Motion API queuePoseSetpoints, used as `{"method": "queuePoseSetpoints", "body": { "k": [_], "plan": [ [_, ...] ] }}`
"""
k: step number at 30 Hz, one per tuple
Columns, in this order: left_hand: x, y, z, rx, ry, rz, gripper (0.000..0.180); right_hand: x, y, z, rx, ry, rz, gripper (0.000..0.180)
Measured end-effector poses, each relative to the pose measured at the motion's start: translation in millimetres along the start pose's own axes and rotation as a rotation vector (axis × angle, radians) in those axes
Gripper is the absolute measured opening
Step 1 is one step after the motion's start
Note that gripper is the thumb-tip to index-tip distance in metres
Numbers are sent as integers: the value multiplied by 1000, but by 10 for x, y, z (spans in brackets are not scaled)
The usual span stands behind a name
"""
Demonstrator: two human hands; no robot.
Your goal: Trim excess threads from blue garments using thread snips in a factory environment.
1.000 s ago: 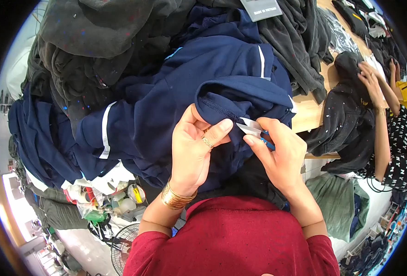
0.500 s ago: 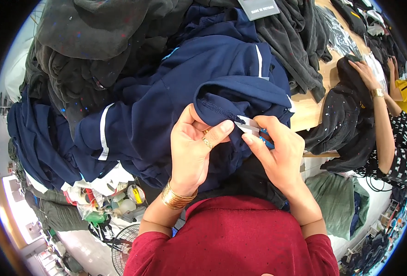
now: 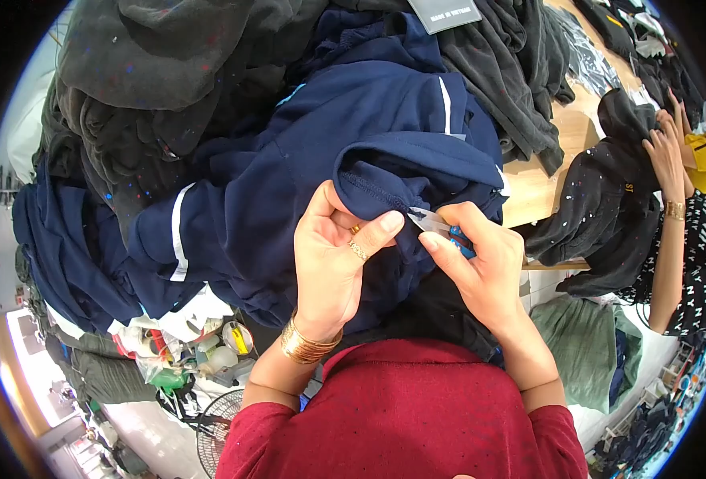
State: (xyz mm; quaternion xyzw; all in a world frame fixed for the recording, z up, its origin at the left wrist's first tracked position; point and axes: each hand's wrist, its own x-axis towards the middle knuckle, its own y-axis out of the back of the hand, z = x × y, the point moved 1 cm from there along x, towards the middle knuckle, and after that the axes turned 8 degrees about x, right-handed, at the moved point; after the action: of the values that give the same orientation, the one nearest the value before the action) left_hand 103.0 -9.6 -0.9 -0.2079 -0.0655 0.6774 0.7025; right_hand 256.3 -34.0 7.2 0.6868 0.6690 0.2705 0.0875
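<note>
A navy garment (image 3: 257, 176) with white stripes lies bunched in front of me. My left hand (image 3: 329, 259) is closed, pinching a folded, seamed edge of it between thumb and fingers. In my right hand (image 3: 485, 259) are small thread snips (image 3: 432, 221) with pale metal blades and a blue part showing between the fingers. Their tips point left and touch or nearly touch the seam beside my left thumb. The rest of the snips is hidden by my fingers.
Dark grey garments (image 3: 145, 60) are heaped at the back left, and more (image 3: 521, 88) lie right of the navy one with a grey tag (image 3: 445, 14). At the right, a co-worker's hands (image 3: 666, 156) handle a black garment (image 3: 600, 199) by the wooden table (image 3: 573, 152). A fan (image 3: 219, 427) stands lower left.
The snips' blades have come closer together at the seam. My hands have barely moved. The co-worker's hand has shifted right and lower, moving part of the black garment.
</note>
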Motion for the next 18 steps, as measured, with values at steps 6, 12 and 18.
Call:
{"method": "queuePoseSetpoints", "body": {
  "k": [6,12,18],
  "plan": [
    [-4,-11,3,-54,31,-14,26,19,25,-1,40,-43,-22,22],
    [-20,47,-15,-56,109,-107,27,-11,100,55,152,-23,59,24],
    [-35,12,-4,-88,-15,-100,25,-19,48,-51,46,12,30,31]
  ]
}}
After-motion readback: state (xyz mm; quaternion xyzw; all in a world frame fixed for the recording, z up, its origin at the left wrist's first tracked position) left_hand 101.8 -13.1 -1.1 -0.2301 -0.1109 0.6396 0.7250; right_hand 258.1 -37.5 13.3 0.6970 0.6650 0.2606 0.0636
